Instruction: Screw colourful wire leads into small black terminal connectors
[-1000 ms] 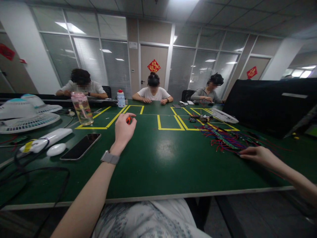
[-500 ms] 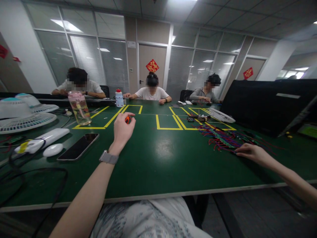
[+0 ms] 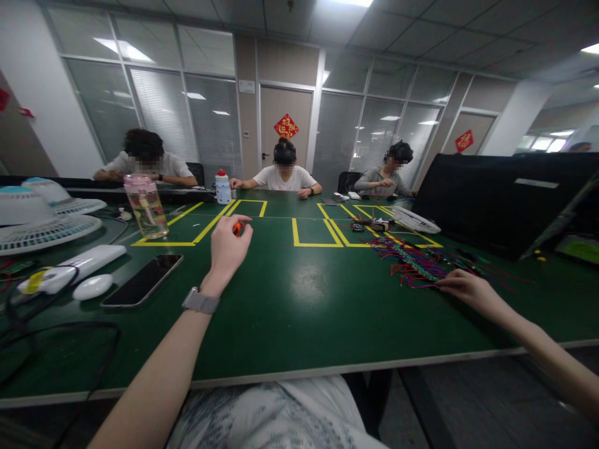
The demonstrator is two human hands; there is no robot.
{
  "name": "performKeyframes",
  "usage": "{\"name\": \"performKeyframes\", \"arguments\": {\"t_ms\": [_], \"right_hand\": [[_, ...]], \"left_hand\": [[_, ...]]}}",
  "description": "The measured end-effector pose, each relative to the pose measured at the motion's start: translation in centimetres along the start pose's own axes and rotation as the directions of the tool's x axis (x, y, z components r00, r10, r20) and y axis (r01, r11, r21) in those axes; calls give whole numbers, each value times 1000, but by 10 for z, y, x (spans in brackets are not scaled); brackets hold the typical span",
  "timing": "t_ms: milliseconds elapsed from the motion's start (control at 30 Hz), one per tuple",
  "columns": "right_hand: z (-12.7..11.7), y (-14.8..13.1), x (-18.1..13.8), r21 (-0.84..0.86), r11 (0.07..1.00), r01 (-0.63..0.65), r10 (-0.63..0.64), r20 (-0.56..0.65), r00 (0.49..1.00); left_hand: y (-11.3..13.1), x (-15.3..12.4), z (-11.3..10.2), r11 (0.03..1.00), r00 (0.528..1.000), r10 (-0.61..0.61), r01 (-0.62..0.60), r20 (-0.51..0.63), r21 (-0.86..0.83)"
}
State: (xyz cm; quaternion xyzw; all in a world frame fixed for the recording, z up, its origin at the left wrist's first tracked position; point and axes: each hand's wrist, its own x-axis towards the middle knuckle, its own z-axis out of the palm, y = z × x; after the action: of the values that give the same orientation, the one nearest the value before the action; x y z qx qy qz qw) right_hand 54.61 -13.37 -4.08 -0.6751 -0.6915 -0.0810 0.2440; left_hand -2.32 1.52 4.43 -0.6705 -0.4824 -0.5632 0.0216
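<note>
Green table [image 3: 299,324] surface filled the view, marked with yellow tape outlines [image 3: 316,234]. Three other people sat along the far edge in front of glass partitions.

The left hand [image 3: 227,249] was raised above the table near the middle, a watch [image 3: 200,302] on its wrist. Thumb and fingertips were closed in a narrow pinch on a small orange part [image 3: 238,229], which stood clear of the surface.

The right hand [image 3: 463,287] lay low on the table at the right. Its fingers were extended and nearly flat, with the tips touching the near end of a bundle of coloured wires [image 3: 412,262]. Whether a wire was gripped could not be told.

Left of the raised arm lay a phone [image 3: 140,280], a white mouse [image 3: 92,287] and a white power strip [image 3: 70,267], close together. A pink-capped bottle [image 3: 145,206] stood upright behind them. A keyboard [image 3: 414,219] lay beyond the wires.
</note>
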Motion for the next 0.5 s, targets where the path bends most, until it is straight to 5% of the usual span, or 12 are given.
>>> {"name": "performKeyframes", "arguments": {"t_ms": [500], "right_hand": [[4,2,5,90,994,-70,74,-46,996]], "left_hand": [[0,0,-2,1000,1000,-13,13,14,12]]}}
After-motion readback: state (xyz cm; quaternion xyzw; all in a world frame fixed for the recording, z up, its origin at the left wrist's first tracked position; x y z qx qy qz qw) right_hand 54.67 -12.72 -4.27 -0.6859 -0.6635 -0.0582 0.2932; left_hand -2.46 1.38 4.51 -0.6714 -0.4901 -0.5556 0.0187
